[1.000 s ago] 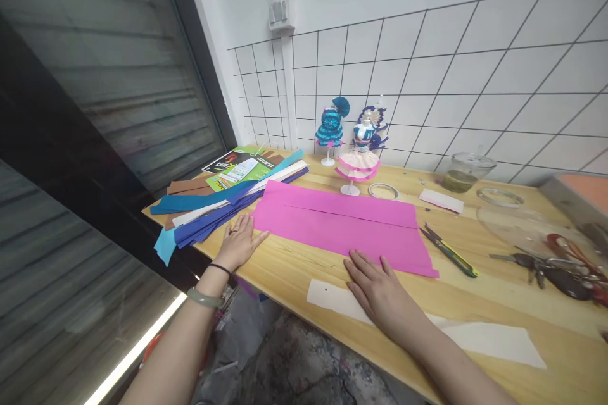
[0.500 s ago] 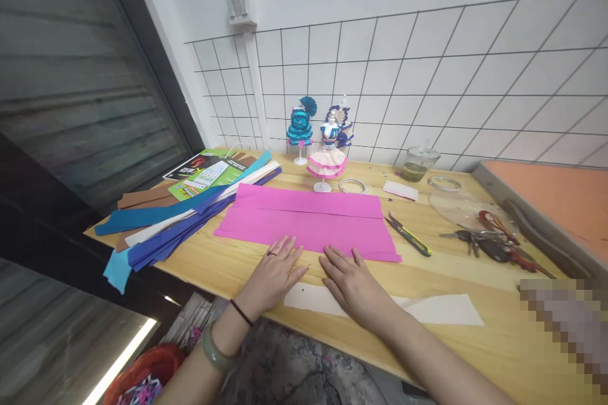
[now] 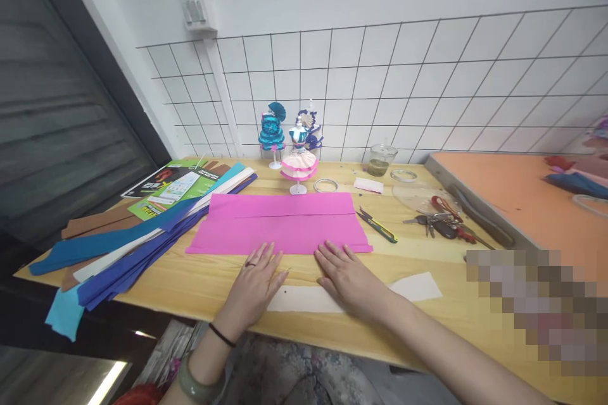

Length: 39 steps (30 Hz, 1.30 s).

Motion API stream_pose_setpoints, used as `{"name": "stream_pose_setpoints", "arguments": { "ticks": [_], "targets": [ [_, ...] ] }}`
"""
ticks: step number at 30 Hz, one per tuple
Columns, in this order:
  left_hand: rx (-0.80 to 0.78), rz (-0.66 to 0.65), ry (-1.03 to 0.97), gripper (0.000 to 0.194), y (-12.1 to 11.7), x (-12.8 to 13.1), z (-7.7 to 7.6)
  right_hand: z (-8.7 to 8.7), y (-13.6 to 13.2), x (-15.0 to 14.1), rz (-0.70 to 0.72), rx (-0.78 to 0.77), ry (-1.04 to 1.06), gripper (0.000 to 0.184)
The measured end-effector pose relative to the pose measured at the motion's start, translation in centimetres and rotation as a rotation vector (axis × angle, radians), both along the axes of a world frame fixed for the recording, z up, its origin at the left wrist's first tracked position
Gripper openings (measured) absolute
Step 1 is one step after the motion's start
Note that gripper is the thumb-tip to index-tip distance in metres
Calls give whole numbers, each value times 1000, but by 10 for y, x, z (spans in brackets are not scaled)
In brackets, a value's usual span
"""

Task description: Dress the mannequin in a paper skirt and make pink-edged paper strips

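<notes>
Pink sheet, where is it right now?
Head view, just left of centre: the pink sheet lies on the wooden table, left hand and right hand at its near edge, pink-trimmed miniature dress just behind it.

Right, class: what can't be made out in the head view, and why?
All in the head view:
Pink sheet: parts of its near edge, under the left hand and right hand.
White strip: part of it, under the right hand.
Leaflets: fine print, too small.
Red object: cut off by the bottom edge.
</notes>
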<state>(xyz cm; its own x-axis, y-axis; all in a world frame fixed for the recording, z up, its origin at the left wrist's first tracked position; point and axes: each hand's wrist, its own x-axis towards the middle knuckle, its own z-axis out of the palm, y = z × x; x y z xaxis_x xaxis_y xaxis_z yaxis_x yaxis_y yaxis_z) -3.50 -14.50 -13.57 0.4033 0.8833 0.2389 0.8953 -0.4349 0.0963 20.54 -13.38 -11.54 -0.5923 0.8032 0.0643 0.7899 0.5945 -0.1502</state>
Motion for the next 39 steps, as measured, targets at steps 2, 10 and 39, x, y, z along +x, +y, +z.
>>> {"name": "stream_pose_setpoints", "arguments": {
  "ticks": [2,10,39],
  "targets": [
    [9,-4,-3,49,1,-1,-1,-3,0,12,-20,27,-12,54],
    [-19,-7,16,51,0,-1,-1,-20,2,75,-189,70,-98,54],
    [16,-18,46,50,1,-3,-5,-8,-18,4,-67,137,-20,50]
  ]
}}
